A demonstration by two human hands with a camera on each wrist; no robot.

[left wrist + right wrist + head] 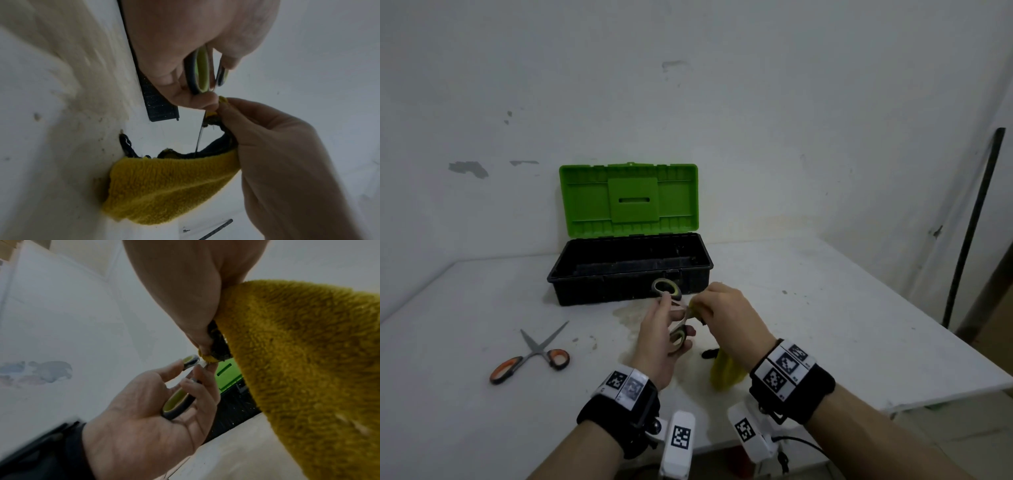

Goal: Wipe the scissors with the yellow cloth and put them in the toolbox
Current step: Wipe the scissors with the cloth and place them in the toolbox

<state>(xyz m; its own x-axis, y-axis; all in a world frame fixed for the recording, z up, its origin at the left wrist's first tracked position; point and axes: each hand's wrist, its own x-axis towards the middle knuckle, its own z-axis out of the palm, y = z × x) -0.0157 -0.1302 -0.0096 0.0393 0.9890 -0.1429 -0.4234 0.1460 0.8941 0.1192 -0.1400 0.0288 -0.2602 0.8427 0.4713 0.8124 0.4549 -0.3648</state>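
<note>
Head view: left hand [659, 337] held the green-handled scissors [671, 310] in the air just in front of the toolbox [630, 270], fingers curled through and around the handle loops, one loop up near the box's front wall, the other down by the palm. Right hand [726, 315] was touching the scissors from the right, fingertips pinching a fold of the yellow cloth [724, 371] against the blades; rest of the cloth hung down under the right wrist toward the table [825, 308]. Toolbox sat open at the back of the table, black base, green lid [628, 200] standing upright against the wall; nothing could be made out inside the base from this angle. A second pair, orange-handled scissors [530, 356], lay on the table to the left with blades spread, well apart from both hands.

Left wrist view: thumb and fingers wrapped the loops, a thin blade edge [200, 136] ran down from the grip, and the right hand's fingers [236, 113] clamped cloth onto the blade just below the handles. Cloth had a dark edging; its lower end seemed to touch the table, could not tell for sure.

Right wrist view: left palm open toward the camera with fingers hooked in the loops, cloth bunched at the pinch point, green lid visible behind.
</note>
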